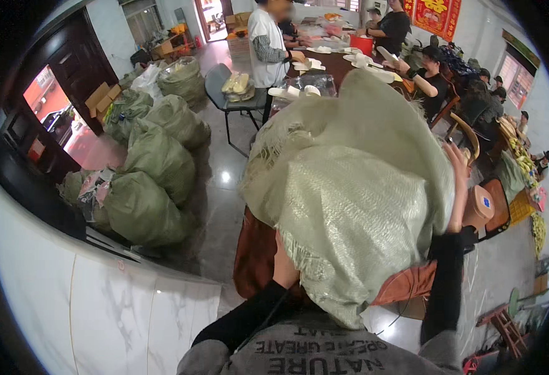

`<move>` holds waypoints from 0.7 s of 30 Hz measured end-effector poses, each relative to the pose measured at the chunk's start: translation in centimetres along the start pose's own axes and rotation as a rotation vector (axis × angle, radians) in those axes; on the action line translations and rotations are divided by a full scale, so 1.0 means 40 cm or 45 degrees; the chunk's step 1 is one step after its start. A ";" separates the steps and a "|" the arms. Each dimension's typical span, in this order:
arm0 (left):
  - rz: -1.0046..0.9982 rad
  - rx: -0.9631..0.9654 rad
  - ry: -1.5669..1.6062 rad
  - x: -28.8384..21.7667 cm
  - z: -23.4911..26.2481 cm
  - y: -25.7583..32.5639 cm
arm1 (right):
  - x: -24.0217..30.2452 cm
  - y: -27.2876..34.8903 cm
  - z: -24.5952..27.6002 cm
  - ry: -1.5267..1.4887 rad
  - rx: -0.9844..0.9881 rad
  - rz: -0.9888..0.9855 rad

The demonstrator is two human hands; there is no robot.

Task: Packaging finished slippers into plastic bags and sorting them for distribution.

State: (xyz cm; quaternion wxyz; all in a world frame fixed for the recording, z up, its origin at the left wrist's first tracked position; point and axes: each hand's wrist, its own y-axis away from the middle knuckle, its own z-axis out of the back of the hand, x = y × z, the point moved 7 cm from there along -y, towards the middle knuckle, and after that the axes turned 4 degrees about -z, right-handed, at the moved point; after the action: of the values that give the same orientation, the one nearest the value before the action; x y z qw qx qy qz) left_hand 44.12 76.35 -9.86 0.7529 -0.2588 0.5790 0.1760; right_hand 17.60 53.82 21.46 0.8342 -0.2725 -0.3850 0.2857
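Observation:
A large pale-green woven sack [355, 194] with a frayed edge bulges up in front of me, over a table end draped in brown cloth [249, 256]. At the sack's right side, my right hand [457, 165] grips its edge, fingers bent against the fabric. My left hand [284, 262] reaches in under the sack's lower left side, and the fabric hides its fingers. What the sack contains cannot be seen. Just beyond it, pale slippers [293, 92] lie on the table.
Several full green sacks [159, 159] stand on the left by an open door. A grey chair [224, 84] holds a wrapped bundle. People work around the long table [324, 59], which bears a red bucket [362, 44]. A pinkish-brown lidded bin [478, 209] sits to my right.

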 end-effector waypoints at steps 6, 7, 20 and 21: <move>-0.308 0.191 -0.468 -0.132 -0.062 -0.036 | 0.156 0.545 0.121 -0.054 0.099 -0.063; -0.148 0.167 -0.303 -0.162 -0.065 -0.041 | 0.143 0.627 0.063 -0.044 0.377 -0.160; -0.376 -0.128 -0.128 -0.074 0.148 -0.071 | 0.049 0.529 -0.157 -0.171 -0.214 -0.308; -0.390 -0.123 -0.121 -0.083 0.138 -0.082 | 0.001 0.537 -0.150 -0.247 -0.272 -0.379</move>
State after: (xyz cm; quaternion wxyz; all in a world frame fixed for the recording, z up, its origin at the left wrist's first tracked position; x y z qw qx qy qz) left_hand 49.40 77.11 -4.97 0.7842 -0.3713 0.4873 0.0986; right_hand 16.67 67.24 3.65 0.7925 -0.2709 -0.5277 0.1417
